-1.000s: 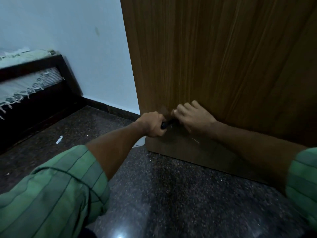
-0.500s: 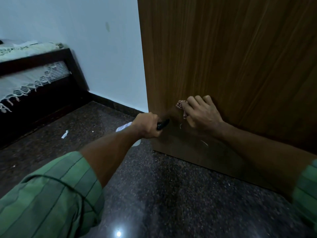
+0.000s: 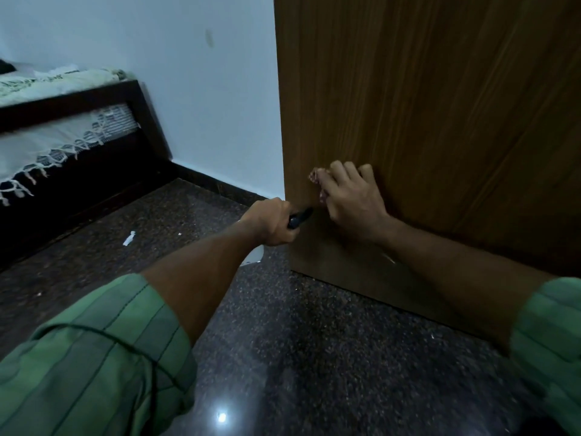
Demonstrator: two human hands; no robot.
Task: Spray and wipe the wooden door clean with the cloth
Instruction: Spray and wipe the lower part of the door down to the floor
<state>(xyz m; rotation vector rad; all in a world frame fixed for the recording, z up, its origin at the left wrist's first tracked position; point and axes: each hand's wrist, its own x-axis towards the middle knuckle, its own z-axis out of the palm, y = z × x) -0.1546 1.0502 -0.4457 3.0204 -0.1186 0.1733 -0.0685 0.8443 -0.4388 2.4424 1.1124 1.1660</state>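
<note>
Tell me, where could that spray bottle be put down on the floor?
Bare dark floor lies between the green sleeve and the door bottom. Another patch runs along the bed, apart from a paper scrap. By the hands it is crowded.

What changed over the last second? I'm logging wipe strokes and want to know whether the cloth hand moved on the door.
The right hand slid the cloth up the wooden door, away from the left hand; a red-checked edge now shows beyond the fingers. The left hand kept its grip on the spray bottle, black nozzle toward the door's lower corner. Nothing was picked up or released.
</note>
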